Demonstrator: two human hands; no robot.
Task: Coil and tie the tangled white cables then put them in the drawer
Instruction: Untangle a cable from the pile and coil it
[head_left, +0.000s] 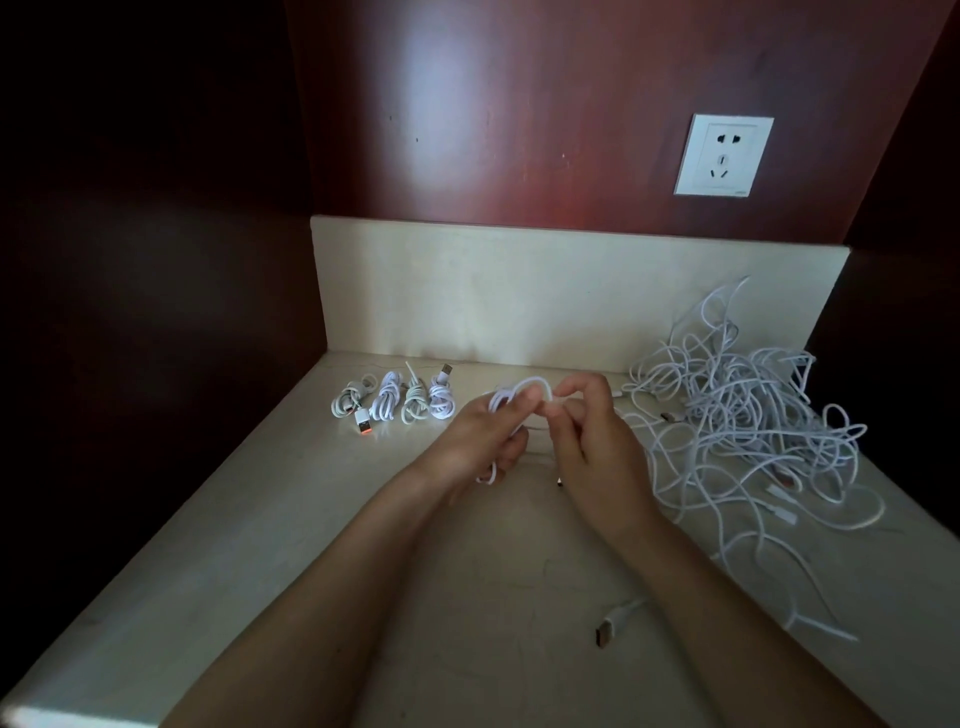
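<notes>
Here, table (311, 519) carries tangle (748, 415) at right and four tied coils (395, 402) in a row at back left. Left hand (483, 436) grips a small coil (511, 395) above the table middle; right hand (587, 441) fingers (574, 389) pinch its top loop. A plug (603, 633) lies near front.

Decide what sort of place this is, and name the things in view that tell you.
Probably a built-in nook in a home or hotel room: a pale stone counter with a raised back edge, dark red wood panelling behind it, and a white wall socket.
</notes>
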